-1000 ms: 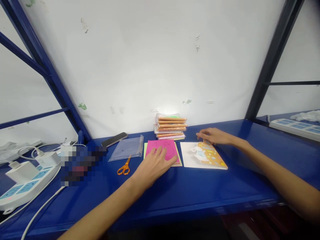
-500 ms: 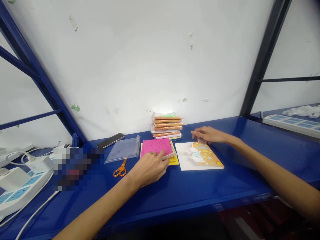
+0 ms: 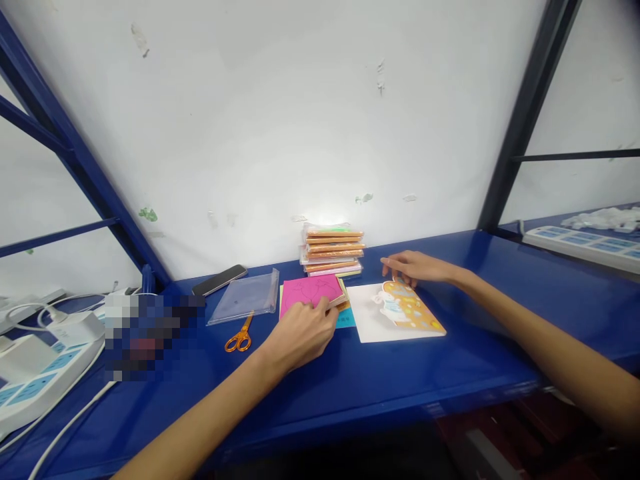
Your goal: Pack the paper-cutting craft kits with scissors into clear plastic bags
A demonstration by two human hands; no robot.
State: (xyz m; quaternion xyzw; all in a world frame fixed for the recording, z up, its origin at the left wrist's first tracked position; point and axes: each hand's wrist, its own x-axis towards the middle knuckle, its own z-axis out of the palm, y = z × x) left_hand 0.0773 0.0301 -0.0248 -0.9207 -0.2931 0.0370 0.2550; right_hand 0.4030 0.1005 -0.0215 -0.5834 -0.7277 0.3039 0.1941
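My left hand (image 3: 303,331) is closed on the near right part of a stack of pink paper sheets (image 3: 307,291), whose top sheet has thin dark line drawings. The stack's right corner is raised, and a blue printed sheet (image 3: 346,319) shows beneath it. Some of the stack is hidden by the hand. Beside it lies a white card (image 3: 367,320) with an orange and light-blue cartoon picture (image 3: 406,305). At the card's far edge rests my right hand (image 3: 414,268), its fingers bent and apart, holding nothing I can see.
Several plastic-wrapped packets (image 3: 334,250) are piled against the wall. To the left lie a clear plastic sleeve (image 3: 245,298), orange-handled scissors (image 3: 239,339) and a phone (image 3: 219,280). A power strip (image 3: 47,373) with cables stands at the far left, another (image 3: 585,247) at the right.
Under the pink stack a blue printed sheet shows where a yellow one showed before. My left hand has tilted the stack's corner up slightly. The right hand has stayed nearly still.
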